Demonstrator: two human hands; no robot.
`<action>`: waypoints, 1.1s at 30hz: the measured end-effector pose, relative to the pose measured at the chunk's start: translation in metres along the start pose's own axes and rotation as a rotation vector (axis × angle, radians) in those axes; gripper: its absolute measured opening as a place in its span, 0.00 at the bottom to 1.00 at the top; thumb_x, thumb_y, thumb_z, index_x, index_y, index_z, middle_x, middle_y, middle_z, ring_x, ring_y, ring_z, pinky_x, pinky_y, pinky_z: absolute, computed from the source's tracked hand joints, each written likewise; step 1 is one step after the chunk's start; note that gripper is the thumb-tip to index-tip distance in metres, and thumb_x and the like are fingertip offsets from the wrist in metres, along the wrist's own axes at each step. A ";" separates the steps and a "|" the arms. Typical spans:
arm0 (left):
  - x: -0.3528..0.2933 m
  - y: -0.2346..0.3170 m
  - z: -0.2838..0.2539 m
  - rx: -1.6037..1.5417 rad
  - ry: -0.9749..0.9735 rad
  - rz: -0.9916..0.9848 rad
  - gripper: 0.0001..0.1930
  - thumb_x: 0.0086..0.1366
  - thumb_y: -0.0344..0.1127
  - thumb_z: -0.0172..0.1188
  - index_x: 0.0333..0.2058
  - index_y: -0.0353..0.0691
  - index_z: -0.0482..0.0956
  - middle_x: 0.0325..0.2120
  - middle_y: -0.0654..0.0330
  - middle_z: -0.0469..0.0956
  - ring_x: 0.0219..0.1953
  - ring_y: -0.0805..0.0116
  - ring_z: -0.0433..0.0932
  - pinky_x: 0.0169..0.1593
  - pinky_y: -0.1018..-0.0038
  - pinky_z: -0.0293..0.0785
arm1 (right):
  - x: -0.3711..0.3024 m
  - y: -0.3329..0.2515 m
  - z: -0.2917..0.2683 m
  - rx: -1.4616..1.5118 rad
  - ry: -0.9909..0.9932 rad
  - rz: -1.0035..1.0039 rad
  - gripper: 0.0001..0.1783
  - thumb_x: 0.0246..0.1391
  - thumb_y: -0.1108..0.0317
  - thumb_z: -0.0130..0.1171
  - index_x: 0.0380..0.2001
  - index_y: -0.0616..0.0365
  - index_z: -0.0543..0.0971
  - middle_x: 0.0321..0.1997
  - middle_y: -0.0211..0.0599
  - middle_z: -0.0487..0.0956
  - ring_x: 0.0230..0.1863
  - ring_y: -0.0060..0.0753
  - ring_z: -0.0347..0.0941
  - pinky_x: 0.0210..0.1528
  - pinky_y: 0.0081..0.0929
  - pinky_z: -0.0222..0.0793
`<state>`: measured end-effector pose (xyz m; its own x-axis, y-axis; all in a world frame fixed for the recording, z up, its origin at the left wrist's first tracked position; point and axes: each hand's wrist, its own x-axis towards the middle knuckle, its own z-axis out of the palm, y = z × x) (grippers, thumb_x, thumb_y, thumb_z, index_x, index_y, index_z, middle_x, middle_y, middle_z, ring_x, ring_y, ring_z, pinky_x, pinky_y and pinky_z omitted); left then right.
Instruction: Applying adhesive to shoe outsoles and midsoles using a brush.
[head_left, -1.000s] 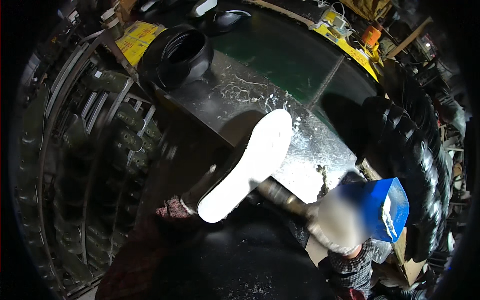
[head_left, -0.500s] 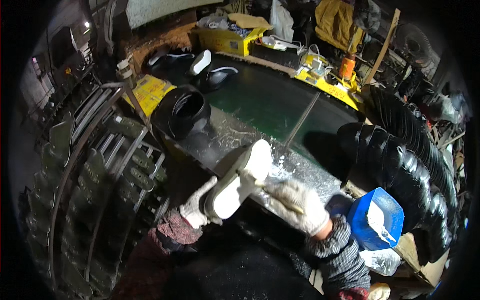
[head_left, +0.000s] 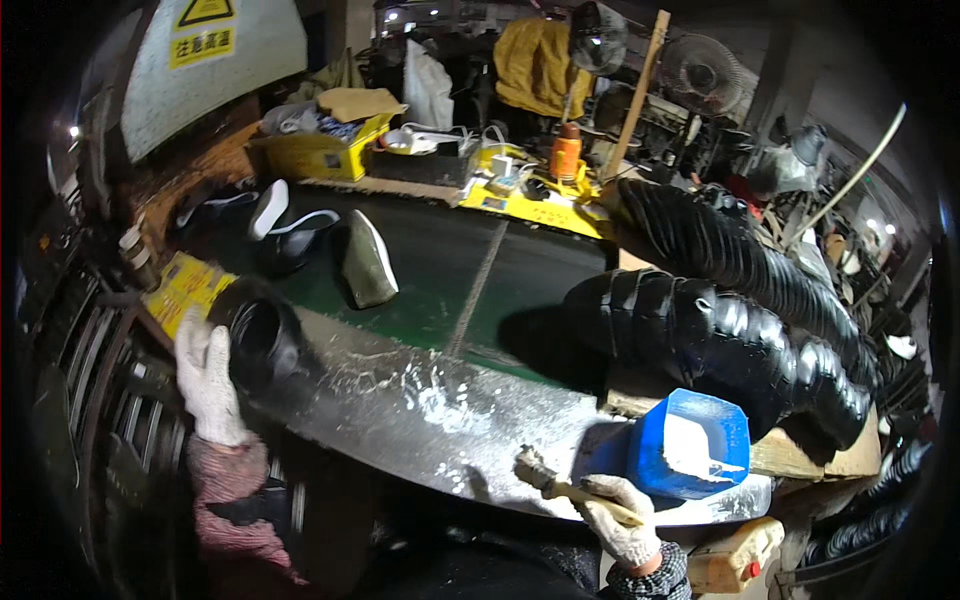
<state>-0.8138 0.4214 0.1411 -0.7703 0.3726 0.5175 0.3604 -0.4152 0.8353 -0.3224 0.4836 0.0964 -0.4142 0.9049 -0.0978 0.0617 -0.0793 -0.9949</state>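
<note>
Brush: a brush (head_left: 545, 478) with a pale handle and a clotted, whitish-grey head sits at the front edge of the tabletop (head_left: 365, 390), its head pointing up and to the left.
Right hand: the white-gloved right hand (head_left: 622, 522) is curled closed round the brush handle, just beside the blue container.
Blue container: the open-topped blue container (head_left: 648, 458) stands at the right end of the tabletop, with thick white paste (head_left: 688, 446) inside and smeared on its inner wall.
Left hand: the left hand (head_left: 212, 388), also in a white glove, is raised and open at the far left, fingers stretched upward, with nothing seen in its hold.
Black bundle: a hollow, rounded black bundle (head_left: 290, 345) is just right of the left hand; whether they touch, I cannot tell.
Tabletop: grey metal, spotted and streaked with white.
Green belt: behind the metal lies a dark green belt (head_left: 430, 265), crossed by a seam.
Shoe pieces: an olive shoe piece (head_left: 372, 268) with a pale edge lies on the belt; a white-faced piece (head_left: 269, 210) and a dark one (head_left: 300, 240) lie farther left.
Black stacks: two long rows of nested, glossy black pieces (head_left: 690, 335) run along the right.
Jug: a pale yellow jug (head_left: 735, 560) with a red cap is below the blue container.
Background: a yellow carton (head_left: 340, 155), an orange bottle (head_left: 566, 155) and a fan (head_left: 703, 75).
</note>
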 end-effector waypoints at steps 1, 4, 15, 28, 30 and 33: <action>0.018 -0.011 -0.010 0.677 0.033 0.145 0.33 0.63 0.38 0.62 0.62 0.32 0.60 0.61 0.50 0.64 0.58 0.54 0.69 0.63 0.65 0.61 | 0.002 0.002 -0.001 -0.053 -0.028 -0.035 0.20 0.57 0.77 0.59 0.53 0.67 0.71 0.45 0.42 0.78 0.40 0.24 0.77 0.46 0.15 0.73; 0.047 -0.049 -0.040 1.196 -0.273 -0.193 0.32 0.61 0.44 0.60 0.60 0.34 0.65 0.58 0.43 0.67 0.62 0.48 0.65 0.64 0.64 0.58 | 0.014 -0.004 0.008 0.262 -0.124 0.134 0.20 0.56 0.77 0.59 0.52 0.69 0.71 0.46 0.45 0.78 0.44 0.29 0.77 0.48 0.20 0.73; 0.044 -0.036 -0.073 0.936 -0.004 0.162 0.23 0.72 0.43 0.46 0.56 0.31 0.69 0.54 0.46 0.72 0.57 0.50 0.69 0.61 0.65 0.62 | -0.020 -0.031 -0.063 -0.699 0.274 -0.703 0.15 0.48 0.77 0.61 0.43 0.61 0.80 0.36 0.41 0.80 0.37 0.36 0.77 0.41 0.30 0.73; 0.032 0.009 -0.031 0.879 0.177 0.406 0.22 0.71 0.45 0.45 0.56 0.37 0.70 0.52 0.47 0.74 0.55 0.51 0.72 0.58 0.64 0.65 | -0.077 -0.025 -0.155 -0.690 0.757 -0.719 0.15 0.56 0.80 0.53 0.48 0.67 0.75 0.44 0.36 0.76 0.41 0.25 0.72 0.44 0.20 0.69; 0.019 0.024 -0.038 0.754 0.418 0.224 0.23 0.70 0.44 0.49 0.58 0.35 0.69 0.53 0.51 0.74 0.56 0.56 0.71 0.58 0.69 0.67 | -0.080 -0.031 -0.156 -0.409 0.799 -0.629 0.15 0.57 0.79 0.53 0.48 0.67 0.75 0.46 0.37 0.77 0.40 0.24 0.72 0.45 0.20 0.69; -0.029 0.040 -0.017 0.366 0.305 0.175 0.25 0.69 0.44 0.53 0.57 0.33 0.68 0.52 0.51 0.73 0.53 0.58 0.72 0.55 0.67 0.71 | -0.066 -0.062 -0.156 -0.447 0.746 -0.608 0.12 0.56 0.77 0.55 0.44 0.68 0.76 0.41 0.39 0.79 0.36 0.24 0.74 0.40 0.21 0.71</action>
<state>-0.7859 0.3797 0.1566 -0.7808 0.0414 0.6234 0.6165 -0.1110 0.7795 -0.1568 0.4940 0.1683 0.1651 0.7801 0.6035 0.4227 0.4969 -0.7579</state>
